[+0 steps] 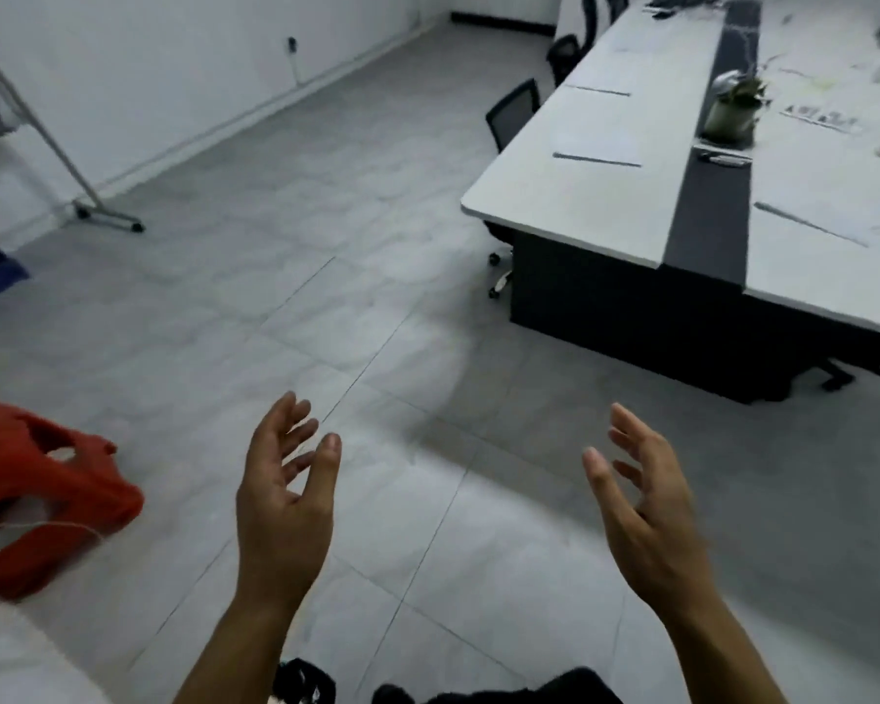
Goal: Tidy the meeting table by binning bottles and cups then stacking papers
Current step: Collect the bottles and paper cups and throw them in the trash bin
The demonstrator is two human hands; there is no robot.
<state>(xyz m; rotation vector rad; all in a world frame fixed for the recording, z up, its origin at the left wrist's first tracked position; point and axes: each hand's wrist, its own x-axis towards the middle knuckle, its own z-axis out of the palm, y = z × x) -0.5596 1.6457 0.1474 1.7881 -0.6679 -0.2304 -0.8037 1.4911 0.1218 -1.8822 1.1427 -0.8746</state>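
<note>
Both hands hang in the air over bare floor, holding nothing; the left hand [285, 495] and the right hand [641, 505] have their fingers spread and loosely bent, palms turned inward; the meeting table [605, 195] lies well apart, far and to the right, its long axis running away from the near end; the right hand is nearer it; papers [595, 139] lie flat along its left side; any bottles or cups are too blurred to pick out.
</note>
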